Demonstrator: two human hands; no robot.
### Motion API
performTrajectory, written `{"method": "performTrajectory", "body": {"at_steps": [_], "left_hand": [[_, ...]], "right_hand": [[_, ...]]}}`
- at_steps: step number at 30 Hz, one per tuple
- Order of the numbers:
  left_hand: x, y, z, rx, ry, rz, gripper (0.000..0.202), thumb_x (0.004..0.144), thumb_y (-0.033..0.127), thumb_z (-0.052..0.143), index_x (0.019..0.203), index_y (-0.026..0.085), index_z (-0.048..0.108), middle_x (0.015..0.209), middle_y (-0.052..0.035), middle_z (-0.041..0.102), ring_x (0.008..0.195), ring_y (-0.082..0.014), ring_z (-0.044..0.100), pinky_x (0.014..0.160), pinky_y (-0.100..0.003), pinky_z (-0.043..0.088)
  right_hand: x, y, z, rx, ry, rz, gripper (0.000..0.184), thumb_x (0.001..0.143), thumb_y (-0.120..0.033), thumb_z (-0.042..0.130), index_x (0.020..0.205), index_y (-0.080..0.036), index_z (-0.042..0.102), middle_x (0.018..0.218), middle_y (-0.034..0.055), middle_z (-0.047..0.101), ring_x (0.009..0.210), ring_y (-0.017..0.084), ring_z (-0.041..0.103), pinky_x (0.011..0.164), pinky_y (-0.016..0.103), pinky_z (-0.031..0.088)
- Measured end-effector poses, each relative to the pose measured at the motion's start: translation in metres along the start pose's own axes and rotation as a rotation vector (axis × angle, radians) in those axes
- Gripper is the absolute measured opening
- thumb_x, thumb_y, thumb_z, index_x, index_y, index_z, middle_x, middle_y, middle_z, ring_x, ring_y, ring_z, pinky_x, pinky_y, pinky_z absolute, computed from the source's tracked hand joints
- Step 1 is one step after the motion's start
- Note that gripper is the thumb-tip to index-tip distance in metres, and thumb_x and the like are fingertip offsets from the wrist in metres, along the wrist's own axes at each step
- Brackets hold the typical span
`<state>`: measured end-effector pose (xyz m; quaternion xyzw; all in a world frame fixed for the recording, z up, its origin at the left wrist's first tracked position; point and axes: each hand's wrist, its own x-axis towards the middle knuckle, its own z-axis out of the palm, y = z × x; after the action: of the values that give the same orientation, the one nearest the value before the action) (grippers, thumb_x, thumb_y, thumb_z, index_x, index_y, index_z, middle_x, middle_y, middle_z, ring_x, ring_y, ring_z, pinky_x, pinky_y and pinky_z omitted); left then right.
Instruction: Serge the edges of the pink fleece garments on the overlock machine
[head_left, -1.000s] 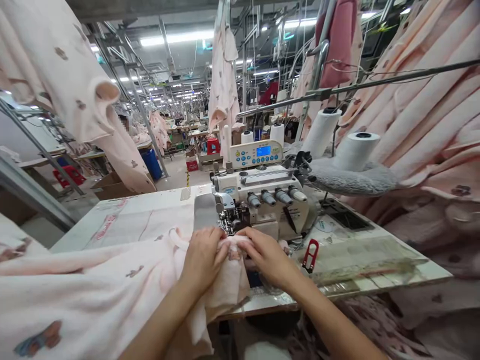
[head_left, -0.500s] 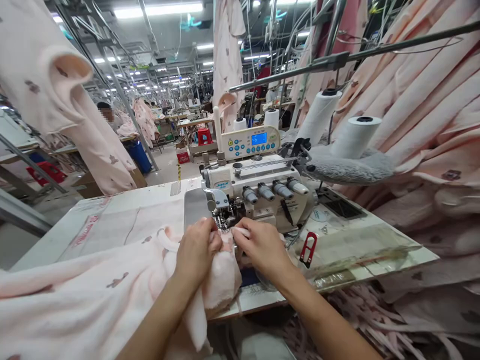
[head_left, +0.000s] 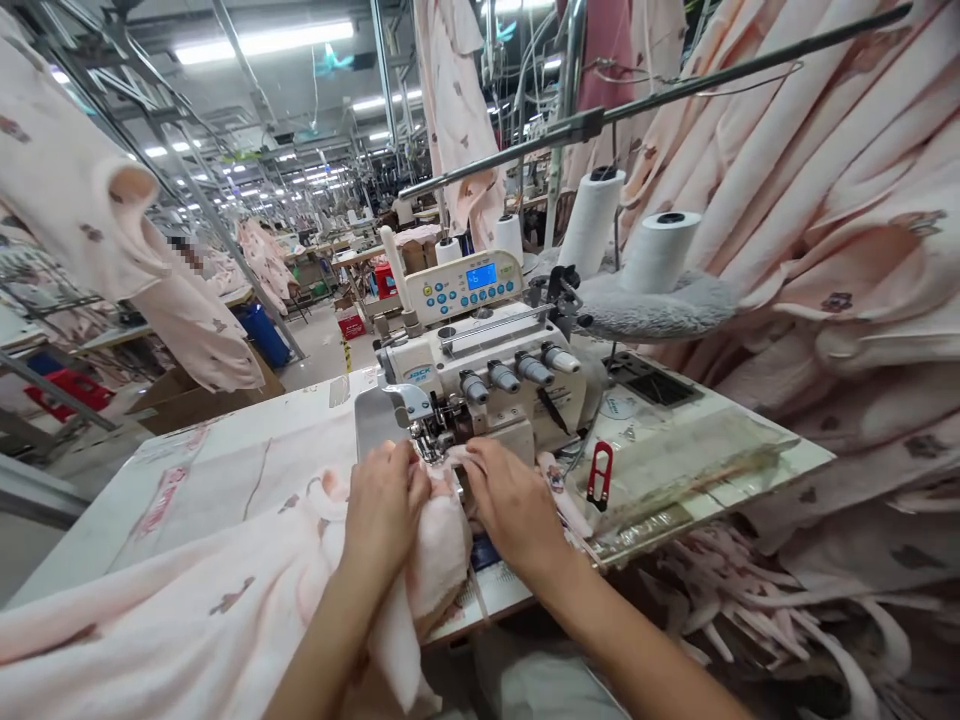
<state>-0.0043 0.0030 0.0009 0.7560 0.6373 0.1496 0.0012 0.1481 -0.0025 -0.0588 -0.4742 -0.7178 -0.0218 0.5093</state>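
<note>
Pale pink printed fleece (head_left: 232, 560) spreads over the left of the table, and its edge runs up to the presser foot of a white overlock sewing machine (head_left: 480, 370). My left hand (head_left: 384, 495) is closed on the fleece just left of the foot. Close by on the right, my right hand (head_left: 510, 500) pinches the fabric edge beside the foot; its fingertips partly cover the spot. A printed strip of fleece (head_left: 561, 490) lies right of that hand. The needle area is partly hidden by the fingers and cloth.
Red thread snips (head_left: 600, 477) lie on the table's right side. White thread cones (head_left: 664, 250) stand behind the machine near grey plush material (head_left: 660, 300). Pink fleece pieces (head_left: 847, 200) hang at the right, with fabric scraps (head_left: 742, 590) below the table edge. A person sits far left.
The view has shifted, moving the machine left in the picture. My right fingers have changed their grip at the fabric edge. A printed strip now shows right of that hand.
</note>
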Motion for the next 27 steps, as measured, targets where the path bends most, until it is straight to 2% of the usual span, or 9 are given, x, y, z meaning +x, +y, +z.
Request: {"method": "performTrajectory", "body": {"at_steps": [3, 4, 8, 12, 17, 19, 23, 24, 27], "left_hand": [[0.002, -0.006, -0.005, -0.142, -0.003, -0.008, 0.018, 0.086, 0.029, 0.042, 0.073, 0.019, 0.051, 0.080, -0.0028, 0.058, 0.081, -0.0215, 0.052, 0.072, -0.034, 0.034], [0.003, -0.008, -0.006, -0.188, -0.016, -0.019, 0.019, 0.084, 0.031, 0.043, 0.071, 0.019, 0.050, 0.078, -0.0019, 0.058, 0.079, -0.0207, 0.052, 0.071, -0.033, 0.034], [0.006, -0.010, -0.006, -0.273, -0.043, -0.061, 0.021, 0.079, 0.035, 0.044, 0.066, 0.019, 0.048, 0.070, 0.0007, 0.056, 0.068, -0.0168, 0.051, 0.066, -0.030, 0.032], [0.007, -0.007, -0.002, -0.281, 0.018, -0.075, 0.020, 0.078, 0.033, 0.044, 0.064, 0.019, 0.046, 0.065, 0.0015, 0.055, 0.063, -0.0153, 0.049, 0.064, -0.028, 0.032], [0.013, -0.008, 0.000, -0.222, 0.079, -0.103, 0.018, 0.081, 0.027, 0.046, 0.065, 0.019, 0.048, 0.067, 0.0009, 0.058, 0.067, -0.0171, 0.052, 0.070, -0.031, 0.034], [0.004, -0.008, 0.001, -0.149, 0.180, -0.031, 0.017, 0.084, 0.027, 0.046, 0.071, 0.019, 0.054, 0.075, -0.0018, 0.061, 0.075, -0.0201, 0.055, 0.073, -0.034, 0.035], [-0.051, -0.005, 0.016, -0.021, 0.531, 0.296, 0.021, 0.089, 0.022, 0.048, 0.107, 0.019, 0.057, 0.106, -0.0091, 0.061, 0.099, -0.0236, 0.054, 0.087, -0.038, 0.036], [-0.066, -0.004, 0.022, -0.048, 0.533, 0.358, 0.023, 0.088, 0.020, 0.048, 0.109, 0.019, 0.056, 0.104, -0.0086, 0.062, 0.097, -0.0221, 0.055, 0.087, -0.037, 0.037], [-0.098, -0.002, 0.039, -0.039, 0.475, 0.348, 0.024, 0.089, 0.016, 0.046, 0.110, 0.019, 0.058, 0.103, -0.0072, 0.064, 0.097, -0.0205, 0.055, 0.087, -0.035, 0.036]], "right_hand": [[-0.025, -0.004, -0.004, 0.041, 0.192, -0.019, 0.016, 0.094, -0.024, 0.051, 0.108, -0.017, 0.054, 0.110, 0.0130, 0.058, 0.107, 0.026, 0.054, 0.093, 0.039, 0.041], [-0.032, -0.005, -0.003, 0.141, 0.139, 0.033, 0.016, 0.093, -0.029, 0.054, 0.104, -0.018, 0.057, 0.105, 0.0107, 0.059, 0.101, 0.025, 0.056, 0.088, 0.036, 0.043], [-0.041, -0.009, 0.006, 0.836, -0.381, 0.497, 0.040, 0.086, -0.054, 0.057, 0.075, -0.016, 0.059, 0.071, 0.0012, 0.056, 0.067, 0.016, 0.050, 0.059, 0.024, 0.038], [-0.030, -0.008, 0.011, 1.131, -0.398, 0.751, 0.052, 0.078, -0.066, 0.057, 0.068, -0.016, 0.047, 0.062, -0.0035, 0.040, 0.055, 0.009, 0.031, 0.048, 0.020, 0.024], [-0.024, -0.002, 0.013, 1.211, -0.397, 0.808, 0.056, 0.071, -0.069, 0.063, 0.063, -0.017, 0.043, 0.057, -0.0053, 0.035, 0.051, 0.008, 0.026, 0.045, 0.019, 0.020], [-0.027, -0.003, 0.012, 1.246, -0.398, 0.806, 0.054, 0.072, -0.068, 0.063, 0.068, -0.017, 0.048, 0.060, -0.0043, 0.040, 0.052, 0.009, 0.031, 0.048, 0.020, 0.026], [-0.040, -0.010, -0.001, 1.297, -0.456, 0.723, 0.044, 0.078, -0.058, 0.064, 0.084, -0.015, 0.060, 0.075, 0.0003, 0.055, 0.067, 0.013, 0.045, 0.062, 0.022, 0.037], [-0.044, -0.012, -0.005, 1.283, -0.477, 0.702, 0.039, 0.079, -0.054, 0.064, 0.086, -0.015, 0.061, 0.078, 0.0009, 0.056, 0.072, 0.015, 0.047, 0.066, 0.023, 0.038], [-0.053, -0.017, -0.014, 1.132, -0.502, 0.671, 0.025, 0.082, -0.040, 0.059, 0.089, -0.016, 0.063, 0.080, 0.0012, 0.056, 0.080, 0.018, 0.049, 0.072, 0.026, 0.039]]}}
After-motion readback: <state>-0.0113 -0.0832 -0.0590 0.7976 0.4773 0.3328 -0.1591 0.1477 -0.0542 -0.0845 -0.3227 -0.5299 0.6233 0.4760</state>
